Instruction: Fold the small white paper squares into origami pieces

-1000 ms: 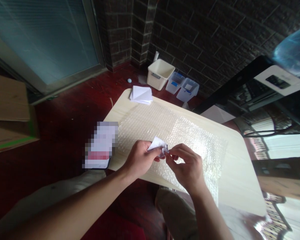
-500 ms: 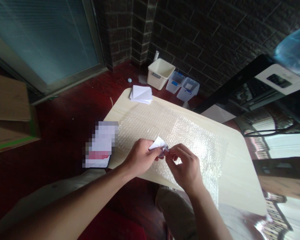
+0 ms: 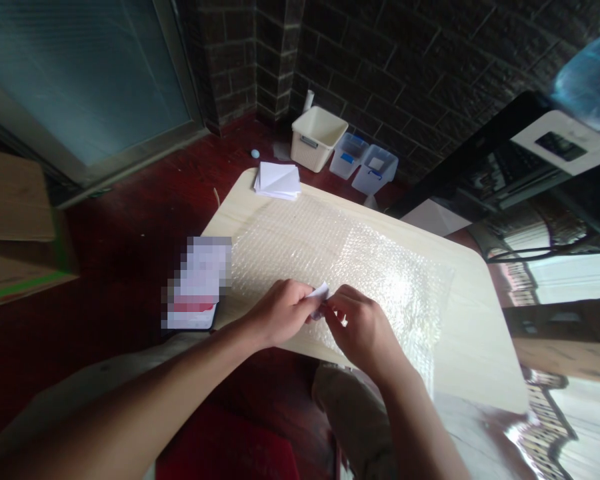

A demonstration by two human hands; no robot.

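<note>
Between my two hands is a small piece of white paper (image 3: 321, 291), partly crumpled and mostly covered by my fingers. My left hand (image 3: 286, 312) is closed on it, thumb on top. From the other side, my right hand (image 3: 355, 320) pinches its near right edge with thumb and forefinger. Something darker shows below the paper, too small to make out. Both hands are held above a sheet of bubble wrap (image 3: 300, 240) spread over the pale wooden table (image 3: 473, 300).
White paper sheets (image 3: 279, 179) lie stacked at the table's far left corner. A pixelated phone (image 3: 200, 287) sits at the left edge. Beyond stand a cream basket (image 3: 313, 150) and two clear bins (image 3: 375, 175). Cardboard boxes (image 3: 15, 200) are at left; a water dispenser (image 3: 555, 143) is at right.
The white paper has shrunk from view between my fingers and now shows as a narrower piece. My right hand has moved slightly left, closer to my left hand. The whole view has shifted a little.
</note>
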